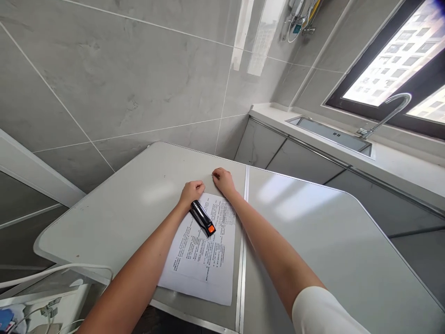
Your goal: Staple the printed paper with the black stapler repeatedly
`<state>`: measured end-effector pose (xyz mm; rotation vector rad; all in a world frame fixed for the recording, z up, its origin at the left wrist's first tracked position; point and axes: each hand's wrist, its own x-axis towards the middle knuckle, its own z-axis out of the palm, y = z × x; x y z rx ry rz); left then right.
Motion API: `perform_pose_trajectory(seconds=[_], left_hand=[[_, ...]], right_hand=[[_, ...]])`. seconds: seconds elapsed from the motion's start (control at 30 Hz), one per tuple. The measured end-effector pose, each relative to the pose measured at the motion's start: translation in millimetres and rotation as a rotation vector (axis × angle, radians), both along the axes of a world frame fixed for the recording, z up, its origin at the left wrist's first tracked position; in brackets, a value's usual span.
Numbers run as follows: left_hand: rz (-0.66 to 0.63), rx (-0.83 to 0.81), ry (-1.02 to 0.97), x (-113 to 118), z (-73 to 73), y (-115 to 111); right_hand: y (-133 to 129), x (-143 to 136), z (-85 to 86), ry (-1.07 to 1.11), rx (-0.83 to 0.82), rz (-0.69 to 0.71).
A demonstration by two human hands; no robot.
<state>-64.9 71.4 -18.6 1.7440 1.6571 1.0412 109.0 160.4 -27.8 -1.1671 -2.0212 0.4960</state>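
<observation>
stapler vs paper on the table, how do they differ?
Color: the stapler is glossy black with an orange end; the paper is white with printed text.
Shape: the stapler is narrow and thick; the paper is broad and flat.
Position: the stapler lies on top of the paper; the paper rests on the table.
Shared: both sit left of the table's metal strip.

Both arms (274,246) reach forward, left hand (192,190) and right hand (223,181) loosely curled, palms down, apart.
</observation>
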Motion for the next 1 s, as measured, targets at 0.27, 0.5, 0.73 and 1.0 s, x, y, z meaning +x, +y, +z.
perform_pose_trajectory(seconds=[0.27, 0.5, 0.73, 1.0], left_hand=[[0.005, -0.014, -0.016, 0.0, -0.8, -0.1], [0.005, -0.011, -0.034, 0.3, -1.6, -0.1], [0.008, -0.031, -0.042, 0.1, 3.9, -1.5], [-0.004, -0.034, -0.012, -0.7, 7.9, -2.0]], right_hand=[[-3.1, 37.7, -1.0, -0.041, 0.042, -0.199], [-42.1, 226.9, 2.5, -0.417, -0.087, -0.522], [-106.0, 387.6, -20.7, -0.685, -0.130, -0.789], [-122.0, 367.4, -22.4, -0.736, -0.101, -0.748]])
